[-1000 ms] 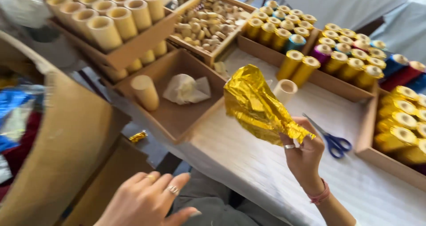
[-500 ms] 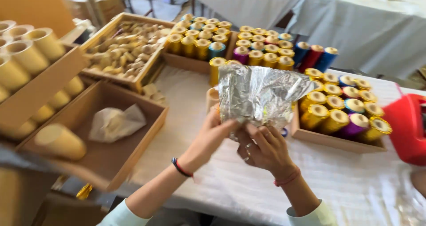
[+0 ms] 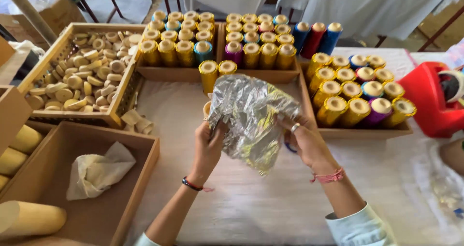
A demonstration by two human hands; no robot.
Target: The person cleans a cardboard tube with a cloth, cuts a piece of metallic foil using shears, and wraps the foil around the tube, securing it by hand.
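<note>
1. Left hand (image 3: 207,147) grips the left edge of a crumpled silver foil sheet (image 3: 251,118); fingers curled and pinched on the foil, thumb side toward the sheet.
2. Right hand (image 3: 304,142) holds the right edge of the same sheet; fingers closed on the foil, ring visible on one finger (image 3: 294,127).
3. Foil sheet sits in the air between both hands, above the white table covering (image 3: 270,202), roughly centre of view. Silver side faces the camera, a little gold shows in the folds.
4. Behind the foil, partly hidden: a bare cardboard tube (image 3: 207,110) and two gold-wrapped tubes (image 3: 217,72) standing on the table just in front of the trays.
5. Far side: two wooden trays of wrapped tubes (image 3: 217,38), mostly gold, a few teal, purple, blue, red.
6. Right: another tray of wrapped tubes (image 3: 360,94), gold plus blue and purple ones.
7. Far right: red tape dispenser (image 3: 425,98).
8. Left: slatted wooden crate of small round discs (image 3: 77,70).
9. Lower left: open wooden box (image 3: 140,178) with a crumpled white cloth (image 3: 96,171) inside and a plain tube (image 3: 29,219) at its near corner.
10. Blue object just under the right hand, mostly hidden; cannot tell what it is.
</note>
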